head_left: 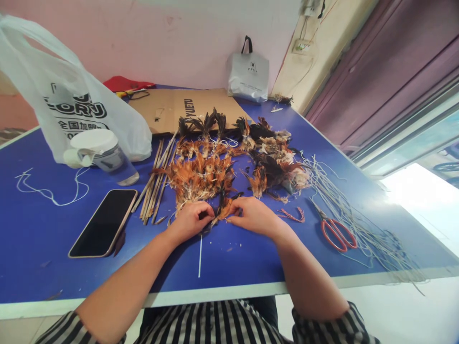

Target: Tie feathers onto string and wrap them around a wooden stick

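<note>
Both of my hands work over a small bunch of brown and black feathers (224,208) near the front middle of the blue table. My left hand (191,219) is closed, thumb and fingers pinched at the bunch's lower end. From the other side my right hand (253,216) pinches the orange-brown feathers of the same bunch. Just beyond my hands lies a spread of orange feather bunches (201,174), with black-tipped ones (208,124) behind. To the right sits a pile of darker feathers (274,169).
Thin sticks (156,184), a phone (103,223), a clear lidded jug (114,157) and a white plastic bag (82,105) stand or lie left. Red-handled scissors (339,234) rest by loose strings (366,234) at right. Flattened cardboard (161,107) and a grey bag (248,76) are behind.
</note>
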`<state>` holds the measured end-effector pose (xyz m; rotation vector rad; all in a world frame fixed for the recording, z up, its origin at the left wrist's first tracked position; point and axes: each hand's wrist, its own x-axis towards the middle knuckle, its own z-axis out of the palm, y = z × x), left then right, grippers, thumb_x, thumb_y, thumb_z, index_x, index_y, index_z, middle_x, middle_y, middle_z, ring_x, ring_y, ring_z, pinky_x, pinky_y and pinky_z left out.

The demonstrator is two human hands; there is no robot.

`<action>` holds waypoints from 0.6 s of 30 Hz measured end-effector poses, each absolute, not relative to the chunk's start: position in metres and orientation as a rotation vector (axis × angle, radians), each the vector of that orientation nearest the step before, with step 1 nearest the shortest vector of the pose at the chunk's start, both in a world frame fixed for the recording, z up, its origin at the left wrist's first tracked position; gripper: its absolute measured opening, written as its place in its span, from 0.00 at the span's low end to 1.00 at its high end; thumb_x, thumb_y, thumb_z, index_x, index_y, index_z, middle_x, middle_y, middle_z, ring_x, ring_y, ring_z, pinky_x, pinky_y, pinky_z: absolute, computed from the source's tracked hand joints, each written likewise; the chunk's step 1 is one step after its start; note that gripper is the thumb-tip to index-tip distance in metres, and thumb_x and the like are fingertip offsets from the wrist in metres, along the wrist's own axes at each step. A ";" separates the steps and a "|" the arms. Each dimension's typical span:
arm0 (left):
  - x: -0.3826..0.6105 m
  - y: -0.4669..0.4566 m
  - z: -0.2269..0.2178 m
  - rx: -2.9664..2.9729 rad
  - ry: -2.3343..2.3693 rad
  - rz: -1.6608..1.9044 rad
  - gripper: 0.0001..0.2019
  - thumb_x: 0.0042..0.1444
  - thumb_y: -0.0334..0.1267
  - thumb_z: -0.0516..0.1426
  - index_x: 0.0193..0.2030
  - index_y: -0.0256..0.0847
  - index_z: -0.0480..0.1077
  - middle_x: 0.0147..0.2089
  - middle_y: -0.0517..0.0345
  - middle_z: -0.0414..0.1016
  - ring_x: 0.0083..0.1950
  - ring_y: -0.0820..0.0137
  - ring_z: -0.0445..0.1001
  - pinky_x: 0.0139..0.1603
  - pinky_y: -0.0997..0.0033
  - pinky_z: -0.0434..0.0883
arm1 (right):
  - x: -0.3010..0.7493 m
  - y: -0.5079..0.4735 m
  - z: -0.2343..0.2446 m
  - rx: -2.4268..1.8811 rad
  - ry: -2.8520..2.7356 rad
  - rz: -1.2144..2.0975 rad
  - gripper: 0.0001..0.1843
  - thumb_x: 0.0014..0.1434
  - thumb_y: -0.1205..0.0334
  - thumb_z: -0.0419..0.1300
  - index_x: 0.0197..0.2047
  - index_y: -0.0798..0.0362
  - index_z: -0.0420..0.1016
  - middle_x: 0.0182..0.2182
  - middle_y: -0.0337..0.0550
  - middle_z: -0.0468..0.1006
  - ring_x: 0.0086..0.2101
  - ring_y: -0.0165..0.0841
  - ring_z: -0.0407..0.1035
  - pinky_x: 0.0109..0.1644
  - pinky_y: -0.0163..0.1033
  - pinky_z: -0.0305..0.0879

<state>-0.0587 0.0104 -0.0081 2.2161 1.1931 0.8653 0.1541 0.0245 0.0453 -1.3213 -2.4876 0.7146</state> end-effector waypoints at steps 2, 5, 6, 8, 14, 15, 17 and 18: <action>-0.059 0.011 -0.009 2.210 1.195 0.841 0.04 0.52 0.30 0.55 0.28 0.39 0.70 0.30 0.59 0.74 0.32 0.73 0.70 0.36 0.73 0.65 | 0.148 0.024 0.039 -1.405 -2.561 0.641 0.08 0.50 0.58 0.60 0.32 0.53 0.74 0.30 0.42 0.77 0.31 0.32 0.69 0.32 0.33 0.56; -0.060 0.011 -0.009 2.200 1.207 0.805 0.03 0.52 0.31 0.56 0.29 0.39 0.70 0.29 0.59 0.73 0.32 0.73 0.70 0.36 0.73 0.64 | 0.139 0.023 0.030 -1.483 -2.664 0.557 0.07 0.52 0.60 0.57 0.31 0.52 0.74 0.31 0.43 0.78 0.32 0.34 0.70 0.31 0.34 0.54; -0.060 0.011 -0.008 2.198 1.213 0.795 0.03 0.52 0.32 0.56 0.29 0.39 0.70 0.30 0.59 0.73 0.32 0.72 0.70 0.35 0.73 0.64 | 0.137 0.023 0.028 -1.498 -2.687 0.545 0.07 0.53 0.62 0.55 0.31 0.52 0.74 0.31 0.43 0.78 0.33 0.34 0.70 0.32 0.34 0.54; -0.061 0.011 -0.006 2.195 1.211 0.768 0.03 0.53 0.33 0.56 0.32 0.39 0.71 0.31 0.58 0.74 0.33 0.72 0.70 0.36 0.73 0.64 | 0.135 0.024 0.025 -1.515 -2.714 0.545 0.09 0.55 0.64 0.52 0.32 0.52 0.75 0.31 0.44 0.78 0.34 0.35 0.70 0.33 0.34 0.54; -0.063 0.013 -0.002 2.234 1.141 0.677 0.06 0.53 0.35 0.57 0.36 0.38 0.73 0.34 0.54 0.74 0.36 0.70 0.71 0.38 0.72 0.65 | 0.138 0.025 0.026 -1.479 -2.736 0.540 0.10 0.54 0.65 0.51 0.32 0.52 0.74 0.31 0.44 0.78 0.34 0.34 0.70 0.33 0.34 0.55; -0.063 0.013 -0.002 2.251 1.125 0.672 0.06 0.54 0.36 0.57 0.36 0.38 0.73 0.34 0.54 0.74 0.36 0.70 0.71 0.38 0.72 0.65 | 0.139 0.025 0.026 -1.471 -2.737 0.533 0.10 0.54 0.65 0.51 0.32 0.52 0.74 0.31 0.44 0.78 0.34 0.34 0.70 0.33 0.34 0.55; -0.063 0.013 -0.003 2.283 1.101 0.664 0.07 0.55 0.37 0.55 0.34 0.38 0.73 0.34 0.53 0.74 0.36 0.70 0.71 0.38 0.72 0.65 | 0.139 0.025 0.026 -1.460 -2.742 0.523 0.09 0.54 0.66 0.51 0.33 0.52 0.74 0.32 0.43 0.78 0.34 0.35 0.70 0.33 0.34 0.55; -0.062 0.013 -0.003 2.298 1.099 0.663 0.07 0.56 0.37 0.55 0.34 0.38 0.73 0.33 0.54 0.74 0.36 0.70 0.71 0.38 0.72 0.65 | 0.139 0.024 0.025 -1.456 -2.745 0.520 0.09 0.54 0.66 0.52 0.33 0.52 0.73 0.32 0.43 0.78 0.34 0.35 0.70 0.33 0.34 0.55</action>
